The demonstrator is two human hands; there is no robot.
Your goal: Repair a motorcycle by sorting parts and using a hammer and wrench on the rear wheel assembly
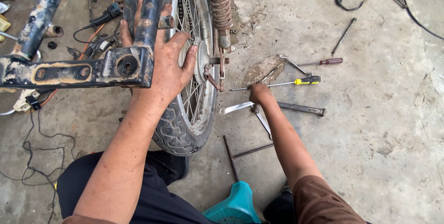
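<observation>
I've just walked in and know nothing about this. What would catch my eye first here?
Most striking is the spoked rear wheel in the upper middle, standing on the concrete floor beside a rusty shock spring. The left hand grips the worn blue frame against it. To the right, the right hand reaches down among scattered tools, near a yellow-handled screwdriver.
</observation>
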